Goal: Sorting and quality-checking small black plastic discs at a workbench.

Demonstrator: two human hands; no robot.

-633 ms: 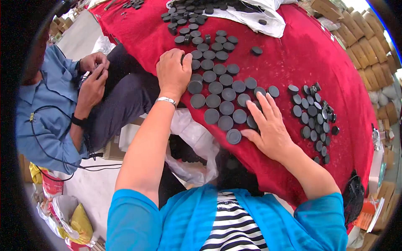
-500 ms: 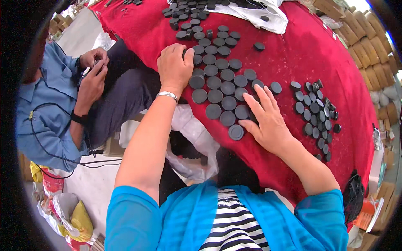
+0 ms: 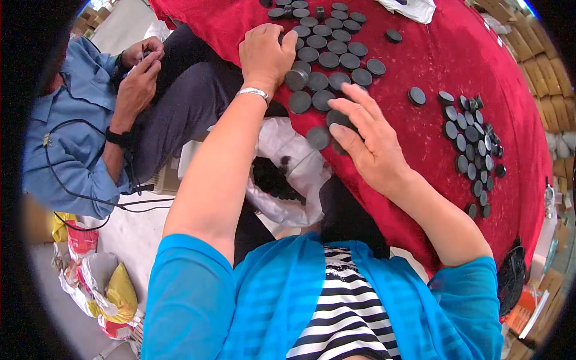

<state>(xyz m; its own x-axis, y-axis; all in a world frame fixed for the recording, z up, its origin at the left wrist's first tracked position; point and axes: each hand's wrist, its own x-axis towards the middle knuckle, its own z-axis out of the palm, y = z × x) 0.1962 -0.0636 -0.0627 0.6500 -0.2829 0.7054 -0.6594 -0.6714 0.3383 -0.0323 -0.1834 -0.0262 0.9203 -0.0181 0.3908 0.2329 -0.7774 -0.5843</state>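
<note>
Many flat, round black discs, like caps, lie on a red cloth (image 3: 414, 60). My left hand (image 3: 264, 57) rests palm down at the cloth's left edge beside them; its fingers are curled, and a dark disc edge shows between thumb and forefinger. Over the near end of the group, my right hand (image 3: 375, 138) has its fingers stretched out and touches a few discs (image 3: 340, 120). One blurred disc (image 3: 318, 138) sits at the cloth's near edge. Below that edge hangs an open white plastic bag (image 3: 309, 180) with dark pieces inside.
A second cluster of black discs (image 3: 471, 141) lies to the right, some tipped on edge. A white bag (image 3: 414, 9) is at the far side. On my left sits another person in a blue shirt (image 3: 84, 120), both hands (image 3: 141, 78) together on a small object. Stacked cartons (image 3: 540, 78) stand far right.
My right hand has drawn the nearest discs toward the cloth's near edge, and several have left the group there. My left hand keeps its place by the discs. The view has shifted.
</note>
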